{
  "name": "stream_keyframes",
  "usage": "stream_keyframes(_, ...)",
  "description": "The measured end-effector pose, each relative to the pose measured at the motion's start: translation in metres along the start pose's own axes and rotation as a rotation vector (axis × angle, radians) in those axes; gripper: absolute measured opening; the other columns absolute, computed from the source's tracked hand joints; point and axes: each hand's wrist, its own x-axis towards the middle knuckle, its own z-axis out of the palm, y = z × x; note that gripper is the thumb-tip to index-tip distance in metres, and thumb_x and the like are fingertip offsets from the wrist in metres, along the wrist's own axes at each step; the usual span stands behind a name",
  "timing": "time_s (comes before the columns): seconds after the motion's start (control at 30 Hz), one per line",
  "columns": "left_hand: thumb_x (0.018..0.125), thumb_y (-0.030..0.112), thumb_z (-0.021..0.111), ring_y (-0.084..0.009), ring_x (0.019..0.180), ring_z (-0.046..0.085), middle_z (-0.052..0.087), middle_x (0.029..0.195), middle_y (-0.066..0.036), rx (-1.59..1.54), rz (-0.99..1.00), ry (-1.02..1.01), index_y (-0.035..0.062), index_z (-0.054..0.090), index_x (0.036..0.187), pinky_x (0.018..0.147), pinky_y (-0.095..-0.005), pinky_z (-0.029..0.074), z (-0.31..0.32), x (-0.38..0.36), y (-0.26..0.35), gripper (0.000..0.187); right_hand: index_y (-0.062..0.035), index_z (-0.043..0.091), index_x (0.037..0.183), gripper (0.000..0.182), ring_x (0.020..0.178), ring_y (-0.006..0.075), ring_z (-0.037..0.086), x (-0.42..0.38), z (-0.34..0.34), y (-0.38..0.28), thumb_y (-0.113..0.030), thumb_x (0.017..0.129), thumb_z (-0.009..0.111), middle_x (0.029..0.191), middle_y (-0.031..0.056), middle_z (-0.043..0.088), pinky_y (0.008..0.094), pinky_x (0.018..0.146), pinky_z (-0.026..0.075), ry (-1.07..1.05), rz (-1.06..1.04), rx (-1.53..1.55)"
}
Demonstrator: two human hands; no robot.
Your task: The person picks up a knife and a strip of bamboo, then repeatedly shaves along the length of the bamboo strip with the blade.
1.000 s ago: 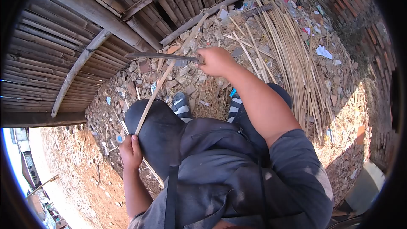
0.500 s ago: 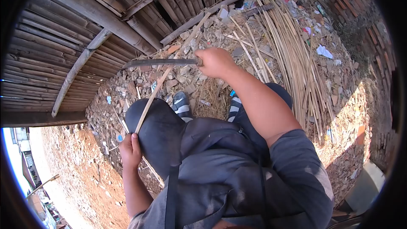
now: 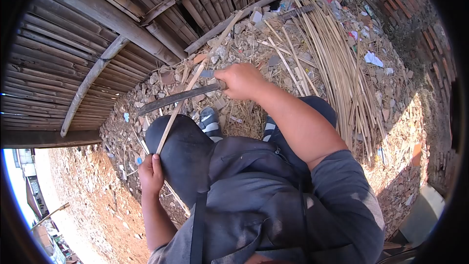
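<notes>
My right hand (image 3: 239,81) is closed round the handle of a long, dark, curved blade (image 3: 178,98), which points left and crosses a pale bamboo strip (image 3: 168,128). Beside my left knee, my left hand (image 3: 150,172) pinches the lower end of that strip, thumb on top. From there the strip slants up and right, past the blade, towards the bamboo wall. Whether the blade touches it I cannot tell.
A long pile of split bamboo strips (image 3: 337,63) lies on the rubble at the right. A bamboo slat wall (image 3: 73,58) rises at the left and top, and a brick wall (image 3: 439,63) stands at the far right. Litter is scattered near the top.
The blade has come down along the strip towards my knee, its handle end lower and slightly left with my right hand. My left hand has stayed in place.
</notes>
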Motion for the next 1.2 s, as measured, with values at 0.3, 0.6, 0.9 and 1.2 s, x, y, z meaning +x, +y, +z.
stream_keyframes(0.3,0.108,0.026,0.052,-0.021,0.05,0.041,0.047,0.055,-0.015,-0.003,0.017,0.007,0.0002,0.05,0.074,0.051,-0.0401,0.036,0.0,0.002,-0.002,0.042,-0.0091,0.07,0.107,0.03,0.095,0.0395,0.07,0.003,-0.002,0.031,-0.024,0.081,0.077,0.099,0.0159,0.073,0.0507,0.083,0.056,0.093,0.178,0.062)
stream_keyframes(0.6,0.108,0.027,0.052,-0.0193,0.051,0.041,0.046,0.055,-0.014,-0.016,-0.004,-0.01,0.0005,0.049,0.074,0.05,-0.0395,0.035,0.0,-0.001,-0.009,0.043,-0.0108,0.07,0.108,0.031,0.095,0.0401,0.07,0.006,-0.001,0.027,-0.021,0.079,0.075,0.098,0.0171,0.073,0.0526,0.082,0.056,0.109,0.13,0.032)
stream_keyframes(0.9,0.108,0.026,0.051,-0.0222,0.049,0.043,0.048,0.055,-0.016,0.013,-0.025,-0.008,-0.0001,0.051,0.075,0.05,-0.0404,0.037,-0.002,0.002,0.005,0.042,-0.0115,0.07,0.106,0.03,0.093,0.0397,0.07,0.0,-0.003,0.019,-0.02,0.078,0.075,0.096,0.0168,0.073,0.0521,0.08,0.056,0.124,0.157,0.041)
stream_keyframes(1.2,0.108,0.026,0.05,-0.0251,0.048,0.044,0.048,0.055,-0.017,0.01,0.046,0.026,0.0002,0.05,0.075,0.05,-0.0414,0.037,0.001,0.0,-0.003,0.042,-0.0125,0.07,0.107,0.027,0.09,0.0378,0.072,0.007,0.004,0.024,-0.017,0.08,0.073,0.097,0.0132,0.074,0.05,0.079,0.058,0.206,0.185,0.0)
